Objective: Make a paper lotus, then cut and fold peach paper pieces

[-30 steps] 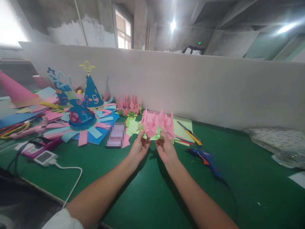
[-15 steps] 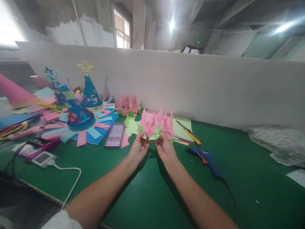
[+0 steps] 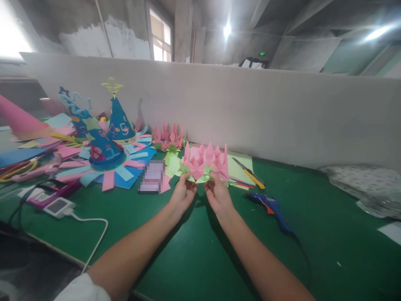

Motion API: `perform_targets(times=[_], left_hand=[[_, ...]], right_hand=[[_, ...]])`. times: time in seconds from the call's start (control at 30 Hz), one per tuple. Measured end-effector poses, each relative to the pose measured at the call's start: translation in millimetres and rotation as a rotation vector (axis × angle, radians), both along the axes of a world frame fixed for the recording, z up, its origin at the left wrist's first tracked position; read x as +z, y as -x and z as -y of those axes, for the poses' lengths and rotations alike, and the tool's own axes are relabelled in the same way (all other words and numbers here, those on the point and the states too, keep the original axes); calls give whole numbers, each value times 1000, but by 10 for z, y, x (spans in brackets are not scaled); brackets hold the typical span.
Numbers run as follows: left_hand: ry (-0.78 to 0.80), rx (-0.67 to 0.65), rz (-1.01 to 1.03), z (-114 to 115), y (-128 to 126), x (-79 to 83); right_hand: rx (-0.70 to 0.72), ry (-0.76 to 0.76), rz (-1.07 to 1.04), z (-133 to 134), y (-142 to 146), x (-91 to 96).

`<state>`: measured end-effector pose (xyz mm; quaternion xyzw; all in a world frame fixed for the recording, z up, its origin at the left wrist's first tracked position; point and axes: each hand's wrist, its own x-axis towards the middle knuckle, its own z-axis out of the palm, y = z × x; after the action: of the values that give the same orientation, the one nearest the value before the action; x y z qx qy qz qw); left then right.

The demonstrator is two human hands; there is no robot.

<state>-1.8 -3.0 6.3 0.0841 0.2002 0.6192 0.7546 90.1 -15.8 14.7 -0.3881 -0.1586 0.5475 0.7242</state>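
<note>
A pink folded-paper crown (image 3: pixel 205 158) with pointed tips and green paper leaves is held upright above the green table. My left hand (image 3: pixel 184 193) pinches its lower left edge, thumb against a green leaf. At the lower right edge, my right hand (image 3: pixel 217 192) grips it with the thumb in front. The fingers behind the crown are partly hidden. Another pink paper crown (image 3: pixel 168 137) with green leaves stands farther back, near the white partition. Right of my right hand lie a yellow utility knife (image 3: pixel 253 177) and a blue glue gun (image 3: pixel 272 209).
Blue cone party hats (image 3: pixel 118 121) stand on the left among pink and blue paper strips. A phone (image 3: pixel 151 177) with a blurred screen lies left of my hands. A white cable (image 3: pixel 97 220) runs from a power strip (image 3: pixel 56 194). A plastic bag (image 3: pixel 366 188) rests at right.
The crown is turned slightly and spread a little wider to the left. Both hands keep their hold in nearly the same place.
</note>
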Motion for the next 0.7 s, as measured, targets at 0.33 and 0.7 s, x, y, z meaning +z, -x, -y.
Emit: perform_targets(times=[0.33, 0.7], left_hand=[[20, -109, 107, 11, 78, 4], [97, -85, 133, 22, 104, 51]], right_hand=[[-15, 16, -26, -2, -18, 43], [24, -4, -28, 37, 38, 40]])
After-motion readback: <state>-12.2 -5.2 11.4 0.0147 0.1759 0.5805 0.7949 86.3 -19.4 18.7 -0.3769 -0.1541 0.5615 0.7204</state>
